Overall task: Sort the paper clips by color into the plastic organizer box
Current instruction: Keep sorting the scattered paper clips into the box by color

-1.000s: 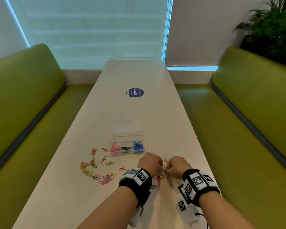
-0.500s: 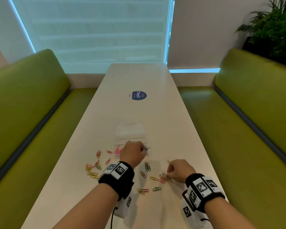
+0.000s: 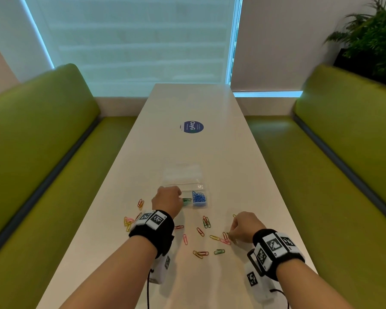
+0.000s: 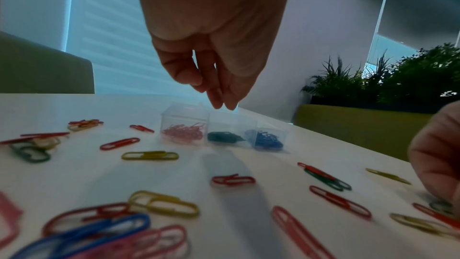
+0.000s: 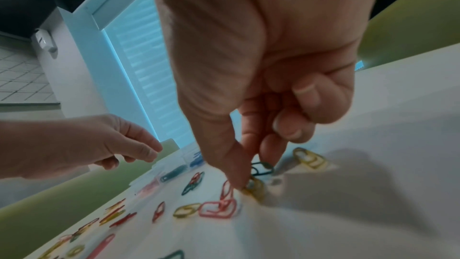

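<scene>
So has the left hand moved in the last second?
Yes. The left hand went forward, away from the right hand, and now hangs over the organizer box near its green clips.

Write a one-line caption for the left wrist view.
Left hand hovers over the organizer box, loose clips strewn on the table.

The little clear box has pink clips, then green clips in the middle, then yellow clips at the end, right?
Not quite. The end compartment of the clear box holds blue clips, not yellow ones. The left wrist view shows it: pink clips, green clips in the middle, then blue. The yellow clips lie loose on the table.
</scene>
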Available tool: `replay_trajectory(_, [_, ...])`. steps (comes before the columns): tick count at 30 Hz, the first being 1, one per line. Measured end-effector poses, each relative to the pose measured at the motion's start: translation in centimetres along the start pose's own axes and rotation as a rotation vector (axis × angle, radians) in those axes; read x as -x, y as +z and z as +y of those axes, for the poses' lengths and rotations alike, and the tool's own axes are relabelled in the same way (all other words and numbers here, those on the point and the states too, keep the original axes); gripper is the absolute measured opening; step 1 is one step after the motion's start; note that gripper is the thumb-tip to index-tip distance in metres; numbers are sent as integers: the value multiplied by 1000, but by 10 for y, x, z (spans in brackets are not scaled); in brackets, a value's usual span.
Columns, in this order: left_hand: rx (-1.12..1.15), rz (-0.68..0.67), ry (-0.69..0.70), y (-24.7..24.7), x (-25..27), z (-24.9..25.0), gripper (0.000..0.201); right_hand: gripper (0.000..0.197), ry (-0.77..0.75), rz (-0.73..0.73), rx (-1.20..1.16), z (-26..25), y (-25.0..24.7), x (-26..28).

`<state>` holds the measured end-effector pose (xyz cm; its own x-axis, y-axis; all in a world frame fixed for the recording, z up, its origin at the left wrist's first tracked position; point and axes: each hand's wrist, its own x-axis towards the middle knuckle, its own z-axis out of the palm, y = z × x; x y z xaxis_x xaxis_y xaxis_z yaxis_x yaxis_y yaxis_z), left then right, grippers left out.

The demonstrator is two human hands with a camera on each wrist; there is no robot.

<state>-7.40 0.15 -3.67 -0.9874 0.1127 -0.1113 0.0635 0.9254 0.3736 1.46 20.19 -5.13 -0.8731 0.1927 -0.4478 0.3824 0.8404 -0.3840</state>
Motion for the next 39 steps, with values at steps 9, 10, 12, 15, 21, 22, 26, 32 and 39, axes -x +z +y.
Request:
replay_trajectory(9, [258, -132, 291, 7, 28, 35, 30, 16, -92, 38, -457, -11, -24, 10])
replay_trajectory(10, [288, -166, 303, 9, 30, 39, 31, 17, -109, 36, -496, -13, -26, 10])
replay_trajectory(12, [306, -207, 319, 12, 32, 44, 31, 20, -137, 29, -542, -16, -29, 10])
replay_trajectory(15, [258, -210, 360, 14, 34, 47, 28, 20, -149, 30, -527, -17, -30, 9])
replay_trajectory(21, [215, -203, 344, 21, 36, 50, 22, 21, -148, 32, -413, -14, -24, 6])
replay_trajectory(22, [203, -208, 339, 22, 37, 50, 22, 21, -140, 32, -393, -13, -22, 6])
replay_trajectory(26, [197, -256, 320, 28, 37, 49, 22, 22, -120, 25, -363, -13, -14, 5])
replay_trajectory(32, [208, -212, 290, 29, 36, 49, 19, 20, -134, 17, -379, -15, -12, 4])
replay_trajectory(39, [189, -322, 319, 27, 33, 40, 21, 25, -157, 5, -376, -13, -10, 3])
